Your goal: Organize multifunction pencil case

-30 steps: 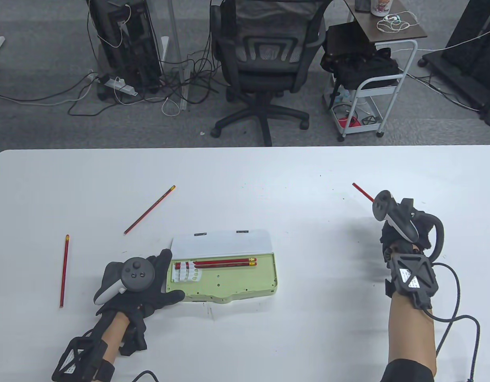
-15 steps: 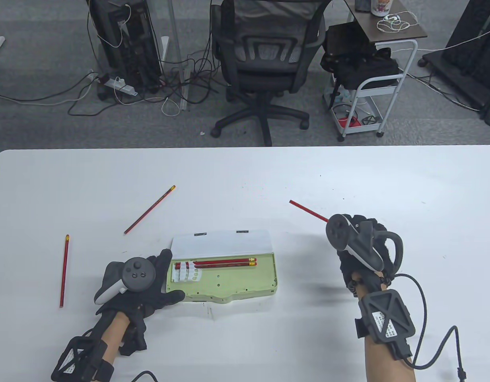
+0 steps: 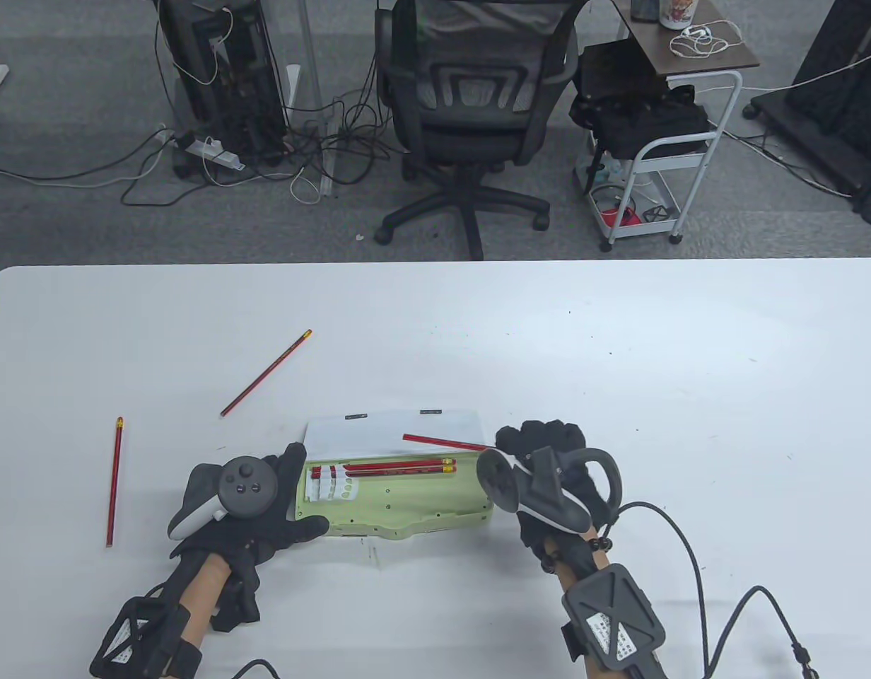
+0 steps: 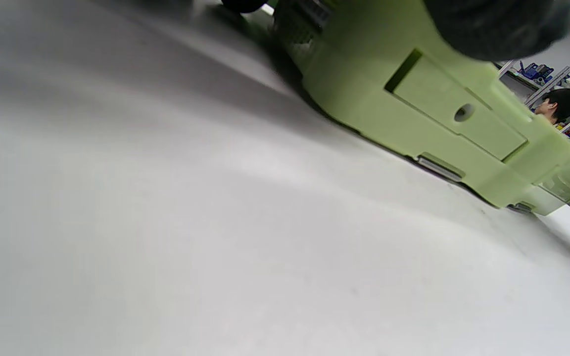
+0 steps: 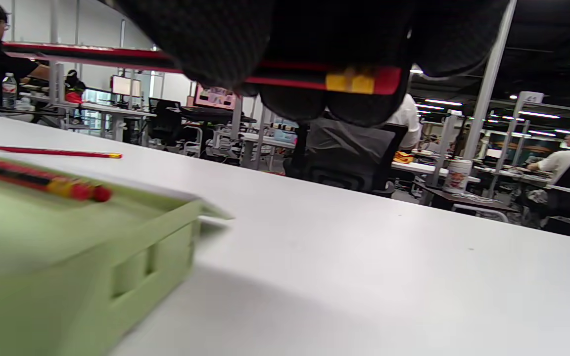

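Observation:
The green pencil case (image 3: 407, 506) lies open in front of me, its white lid (image 3: 393, 429) folded back, with two red pencils (image 3: 400, 466) in its tray. My left hand (image 3: 280, 506) rests against the case's left end, fingers spread; the case's side fills the left wrist view (image 4: 438, 104). My right hand (image 3: 541, 453) grips a red pencil (image 3: 442, 442) at the case's right end, its tip held over the lid. In the right wrist view the pencil (image 5: 309, 79) crosses under my fingers, above the case (image 5: 67, 277).
Two more red pencils lie on the white table (image 3: 619, 353): one (image 3: 266, 373) slanted behind the case to the left, one (image 3: 114, 481) upright at the far left. An office chair (image 3: 471, 106) and a cart (image 3: 655, 155) stand beyond the far edge.
My right hand has carried the red pencil from the table's right side leftward and nearer, to the case's right end. My left hand and the case have not moved.

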A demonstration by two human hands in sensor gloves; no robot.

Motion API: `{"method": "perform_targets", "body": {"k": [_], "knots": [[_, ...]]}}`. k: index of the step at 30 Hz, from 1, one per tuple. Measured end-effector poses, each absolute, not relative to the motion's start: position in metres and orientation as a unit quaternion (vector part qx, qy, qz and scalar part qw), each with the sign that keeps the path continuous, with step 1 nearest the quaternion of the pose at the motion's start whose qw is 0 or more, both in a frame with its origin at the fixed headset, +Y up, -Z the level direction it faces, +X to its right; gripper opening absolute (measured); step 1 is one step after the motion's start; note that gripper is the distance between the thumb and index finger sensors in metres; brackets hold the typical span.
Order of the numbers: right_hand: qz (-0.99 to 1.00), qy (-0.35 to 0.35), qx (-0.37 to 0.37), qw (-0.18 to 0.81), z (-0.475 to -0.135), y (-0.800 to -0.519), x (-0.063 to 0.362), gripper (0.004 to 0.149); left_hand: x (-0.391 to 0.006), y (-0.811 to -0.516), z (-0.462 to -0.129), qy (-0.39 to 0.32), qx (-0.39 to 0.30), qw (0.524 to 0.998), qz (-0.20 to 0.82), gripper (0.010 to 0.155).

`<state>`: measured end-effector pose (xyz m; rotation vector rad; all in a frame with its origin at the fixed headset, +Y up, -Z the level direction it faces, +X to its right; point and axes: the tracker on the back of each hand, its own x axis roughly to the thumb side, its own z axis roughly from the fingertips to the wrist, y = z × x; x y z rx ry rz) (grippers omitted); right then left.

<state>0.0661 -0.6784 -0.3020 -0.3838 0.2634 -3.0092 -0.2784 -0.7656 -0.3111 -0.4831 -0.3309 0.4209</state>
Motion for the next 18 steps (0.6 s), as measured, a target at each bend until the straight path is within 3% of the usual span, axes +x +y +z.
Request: {"method": "perform_targets", "body": {"k": [5,18], "knots": [[-0.981,0.076,-0.164,0.074,-0.294,-0.698,0.03,0.041,-0.278,-0.766,-0.311,-0.162,-0.235,0.936,0.206,0.112],[-0.973,0.078,-0.186,0.114,-0.297,-0.712,0.01,0.04,-0.278,-0.766,-0.311,-0.162,-0.237,0.936,0.206,0.112]]}}
